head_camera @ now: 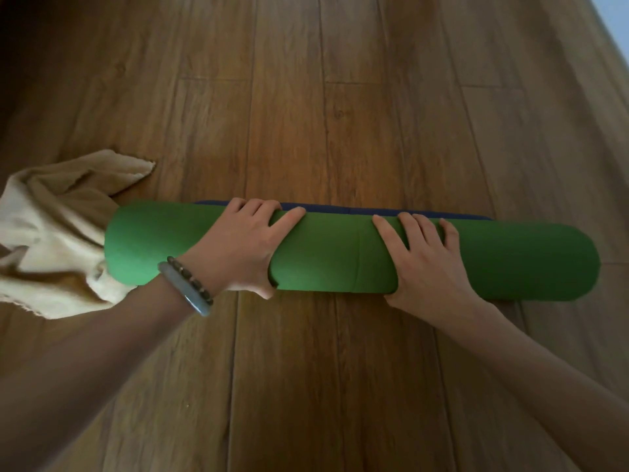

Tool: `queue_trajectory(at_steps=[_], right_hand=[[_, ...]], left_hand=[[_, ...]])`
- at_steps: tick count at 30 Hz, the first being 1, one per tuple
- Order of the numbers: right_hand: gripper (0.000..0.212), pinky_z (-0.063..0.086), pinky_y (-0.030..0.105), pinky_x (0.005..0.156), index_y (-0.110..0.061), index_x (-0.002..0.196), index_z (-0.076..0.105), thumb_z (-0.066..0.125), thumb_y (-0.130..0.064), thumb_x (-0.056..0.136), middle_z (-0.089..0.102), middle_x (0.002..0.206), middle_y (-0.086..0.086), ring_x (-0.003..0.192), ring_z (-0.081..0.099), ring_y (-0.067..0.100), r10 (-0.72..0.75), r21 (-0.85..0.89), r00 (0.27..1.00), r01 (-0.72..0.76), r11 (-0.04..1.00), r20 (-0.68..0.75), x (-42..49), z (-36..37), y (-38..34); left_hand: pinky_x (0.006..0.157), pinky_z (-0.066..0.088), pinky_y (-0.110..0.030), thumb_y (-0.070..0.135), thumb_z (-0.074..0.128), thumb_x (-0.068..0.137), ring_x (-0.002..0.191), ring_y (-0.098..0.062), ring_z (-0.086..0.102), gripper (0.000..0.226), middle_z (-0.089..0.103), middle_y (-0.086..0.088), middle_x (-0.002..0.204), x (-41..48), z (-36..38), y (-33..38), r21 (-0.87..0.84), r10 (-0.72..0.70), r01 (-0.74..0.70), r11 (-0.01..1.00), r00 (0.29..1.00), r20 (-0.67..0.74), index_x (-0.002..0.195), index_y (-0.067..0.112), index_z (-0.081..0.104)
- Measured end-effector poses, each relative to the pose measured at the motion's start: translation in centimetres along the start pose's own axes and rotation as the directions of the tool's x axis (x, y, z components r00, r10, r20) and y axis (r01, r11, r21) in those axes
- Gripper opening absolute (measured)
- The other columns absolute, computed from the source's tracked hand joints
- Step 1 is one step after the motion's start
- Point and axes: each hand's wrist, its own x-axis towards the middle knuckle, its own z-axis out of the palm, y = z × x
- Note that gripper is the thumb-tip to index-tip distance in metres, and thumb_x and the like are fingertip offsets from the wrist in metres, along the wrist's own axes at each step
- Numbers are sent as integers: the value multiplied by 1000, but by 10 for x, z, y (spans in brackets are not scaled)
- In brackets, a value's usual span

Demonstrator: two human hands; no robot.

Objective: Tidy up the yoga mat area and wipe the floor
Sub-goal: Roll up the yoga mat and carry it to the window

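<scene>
A green yoga mat (333,253), rolled into a thick tube, lies crosswise on the wooden floor (323,114). A thin dark blue strip of its last edge (357,210) shows along the far side. My left hand (245,247) grips the roll left of its middle, fingers curled over the top and thumb under the near side. My right hand (425,260) grips it right of the middle in the same way. A cream cloth (58,233) lies crumpled on the floor at the roll's left end, partly under it.
Wooden planks run away from me on all sides of the roll. A pale wall or skirting (612,32) shows at the top right corner. Two bracelets (187,284) sit on my left wrist.
</scene>
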Motion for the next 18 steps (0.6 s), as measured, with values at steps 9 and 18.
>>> queue_trajectory(at_steps=[9, 18], right_hand=[[125, 41, 60, 94, -19, 139, 32, 82, -54, 30, 55, 125, 15, 113, 55, 35, -63, -1, 985, 64, 998, 162, -28, -3, 7], [125, 26, 49, 107, -33, 144, 4, 80, -58, 49, 31, 138, 1, 128, 30, 24, -158, 155, 868, 95, 983, 471, 28, -34, 26]], left_hand=[[108, 22, -33, 70, 67, 55, 130, -17, 30, 123, 29, 1, 145, -25, 5, 22, -144, 70, -57, 988, 994, 86, 147, 28, -3], [105, 37, -52, 64, 85, 28, 122, -38, 49, 141, 50, -22, 134, -22, 17, 48, -98, -79, 68, 993, 990, -119, 145, 9, 28]])
